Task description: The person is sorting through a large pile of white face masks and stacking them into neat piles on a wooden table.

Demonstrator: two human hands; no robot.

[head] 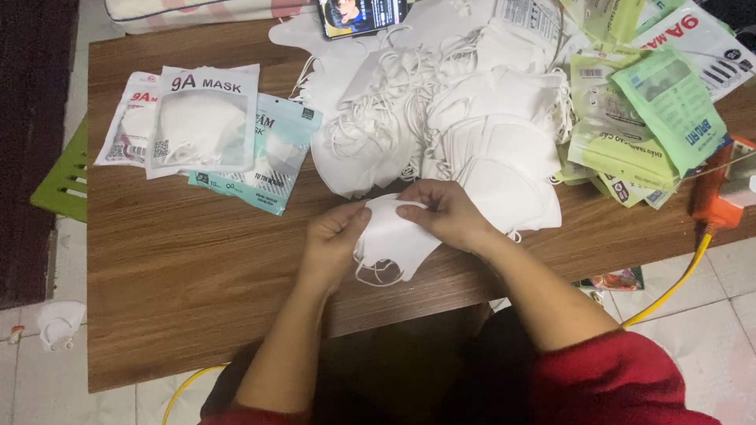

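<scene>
Two hands worked one white face mask (391,234) just above the near middle of the brown wooden table (189,299). The left hand (335,240) pinched the mask's left edge between thumb and fingers, and the right hand (447,212) pinched its upper right edge at the ear loop. Just behind them lay a big heap of loose white masks (441,118). Sealed mask packets (203,126), white and teal, sat to the left, well apart from the hands. Green packets (638,118) were piled at the right, near an orange power strip (720,197) with a yellow cable (669,291). A phone (361,16) lay at the far edge.
</scene>
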